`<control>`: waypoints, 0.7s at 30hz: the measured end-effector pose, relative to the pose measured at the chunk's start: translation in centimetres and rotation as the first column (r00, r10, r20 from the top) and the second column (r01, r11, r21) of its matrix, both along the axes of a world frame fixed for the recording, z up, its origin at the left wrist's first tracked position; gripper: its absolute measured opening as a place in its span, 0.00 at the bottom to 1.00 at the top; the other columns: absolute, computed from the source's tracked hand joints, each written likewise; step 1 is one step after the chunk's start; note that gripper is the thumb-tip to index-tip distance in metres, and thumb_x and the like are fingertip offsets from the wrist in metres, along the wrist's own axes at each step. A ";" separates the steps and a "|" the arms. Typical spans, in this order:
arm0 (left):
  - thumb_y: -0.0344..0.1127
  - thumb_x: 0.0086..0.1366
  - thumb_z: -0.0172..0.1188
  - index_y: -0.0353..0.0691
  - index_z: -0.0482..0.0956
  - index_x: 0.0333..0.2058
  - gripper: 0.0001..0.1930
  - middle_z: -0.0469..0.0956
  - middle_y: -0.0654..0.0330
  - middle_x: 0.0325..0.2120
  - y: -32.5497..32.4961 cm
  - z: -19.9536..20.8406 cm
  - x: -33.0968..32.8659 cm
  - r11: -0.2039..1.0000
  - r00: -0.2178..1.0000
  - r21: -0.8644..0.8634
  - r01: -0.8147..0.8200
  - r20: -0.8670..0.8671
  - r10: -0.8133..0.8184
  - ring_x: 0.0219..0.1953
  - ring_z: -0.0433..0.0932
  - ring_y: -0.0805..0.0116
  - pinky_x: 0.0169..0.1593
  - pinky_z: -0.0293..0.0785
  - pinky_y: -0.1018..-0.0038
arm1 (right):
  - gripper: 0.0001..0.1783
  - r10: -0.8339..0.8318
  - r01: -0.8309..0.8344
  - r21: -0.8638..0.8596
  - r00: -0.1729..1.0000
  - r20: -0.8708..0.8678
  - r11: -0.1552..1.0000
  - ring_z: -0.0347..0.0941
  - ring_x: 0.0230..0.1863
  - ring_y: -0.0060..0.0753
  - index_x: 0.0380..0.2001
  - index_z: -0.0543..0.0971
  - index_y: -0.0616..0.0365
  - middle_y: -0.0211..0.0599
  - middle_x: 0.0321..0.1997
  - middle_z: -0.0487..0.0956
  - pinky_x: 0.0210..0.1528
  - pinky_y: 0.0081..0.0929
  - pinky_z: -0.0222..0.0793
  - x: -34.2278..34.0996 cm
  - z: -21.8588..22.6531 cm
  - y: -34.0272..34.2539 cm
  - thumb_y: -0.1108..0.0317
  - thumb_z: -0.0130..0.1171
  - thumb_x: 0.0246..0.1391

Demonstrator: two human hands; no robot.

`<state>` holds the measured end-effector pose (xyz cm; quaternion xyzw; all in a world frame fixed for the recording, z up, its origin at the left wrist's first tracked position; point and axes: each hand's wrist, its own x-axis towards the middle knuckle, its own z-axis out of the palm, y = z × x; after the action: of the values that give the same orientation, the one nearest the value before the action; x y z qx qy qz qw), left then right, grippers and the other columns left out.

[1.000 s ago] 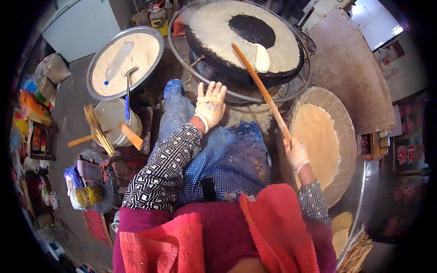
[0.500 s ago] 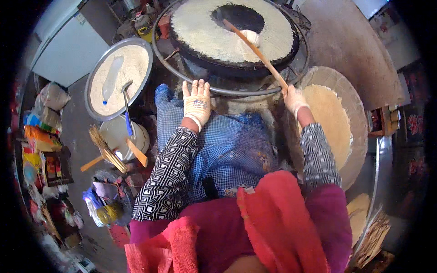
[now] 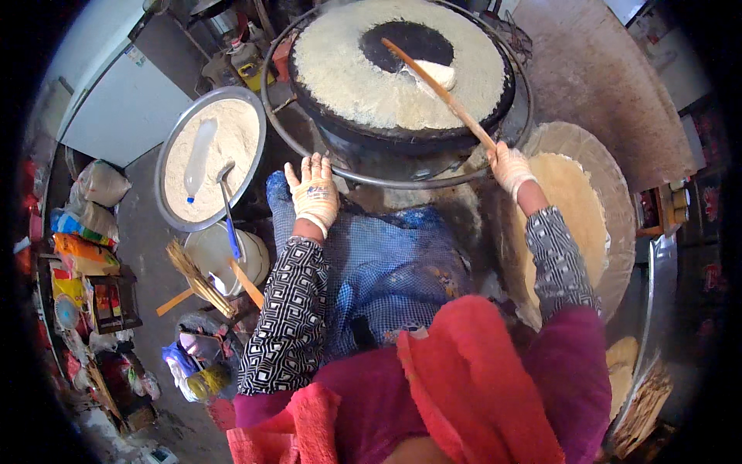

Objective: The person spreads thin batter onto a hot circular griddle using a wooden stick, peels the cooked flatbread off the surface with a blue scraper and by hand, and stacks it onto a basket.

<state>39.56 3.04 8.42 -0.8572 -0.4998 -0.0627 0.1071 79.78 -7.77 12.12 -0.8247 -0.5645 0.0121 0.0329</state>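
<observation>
My right hand [image 3: 508, 167], in a pale glove, grips the near end of a long wooden spreader stick [image 3: 440, 91]. The stick's far end rests on a lump of white batter [image 3: 434, 73] at the edge of the dark bare patch [image 3: 406, 42] of a big round griddle [image 3: 332, 116]. Pale batter [image 3: 348, 73] covers most of the griddle. My left hand [image 3: 313, 193], also gloved, lies open and flat on my blue checked apron [image 3: 394, 271], just short of the griddle's metal ring.
A wide metal basin [image 3: 174, 220] of pale batter with a plastic bottle [image 3: 198, 158] and a blue-handled ladle [image 3: 228, 213] stands at the left. A white bucket [image 3: 207, 255] and a straw brush [image 3: 197, 278] lie below it. Stacked thin flatbreads [image 3: 576, 201] rest on a round tray at right.
The view has shifted so the griddle sits higher. My right hand has swept the stick leftward across the griddle, and batter covers more of it. My left hand stays on the apron.
</observation>
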 end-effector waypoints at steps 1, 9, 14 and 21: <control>0.37 0.59 0.51 0.39 0.67 0.57 0.26 0.65 0.53 0.61 0.2 0.0 -0.1 1.000 1.000 0.000 -0.026 -0.012 0.026 0.64 0.61 0.54 0.66 0.37 0.41 | 0.17 0.025 -0.025 -0.002 1.000 -0.003 1.000 0.77 0.34 0.58 0.38 0.72 0.58 0.56 0.31 0.79 0.38 0.52 0.71 -0.6 0.4 -0.8 0.54 0.47 0.60; 0.39 0.58 0.53 0.40 0.68 0.57 0.27 0.64 0.55 0.61 3.7 0.5 -2.2 0.983 0.979 0.054 -0.175 -0.092 0.180 0.64 0.59 0.57 0.65 0.40 0.39 | 0.16 -0.047 0.047 -0.028 0.999 -0.002 0.998 0.76 0.36 0.61 0.39 0.70 0.58 0.59 0.31 0.79 0.40 0.54 0.70 -0.1 -0.1 -0.2 0.56 0.49 0.59; 0.41 0.50 0.60 0.40 0.72 0.47 0.25 0.72 0.57 0.50 -3.4 2.9 4.4 0.978 0.963 -0.006 0.207 0.179 -0.203 0.59 0.64 0.56 0.64 0.43 0.41 | 0.15 -0.071 0.069 -0.020 0.990 -0.118 0.997 0.76 0.36 0.61 0.37 0.71 0.58 0.59 0.32 0.79 0.38 0.53 0.71 1.4 -2.9 -2.5 0.56 0.48 0.59; 0.42 0.64 0.46 0.34 0.65 0.59 0.27 0.63 0.50 0.62 -5.4 0.8 4.5 0.983 0.982 -0.090 0.163 -0.077 -0.170 0.66 0.57 0.55 0.67 0.34 0.41 | 0.16 0.043 -0.042 -0.024 0.999 0.020 0.999 0.75 0.33 0.64 0.38 0.70 0.57 0.63 0.29 0.77 0.37 0.57 0.70 -1.4 -0.6 -1.0 0.54 0.50 0.58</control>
<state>44.01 -2.39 9.25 -0.9016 -0.4236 -0.0142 0.0869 78.38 -8.75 11.53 -0.8130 -0.5819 0.0110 0.0172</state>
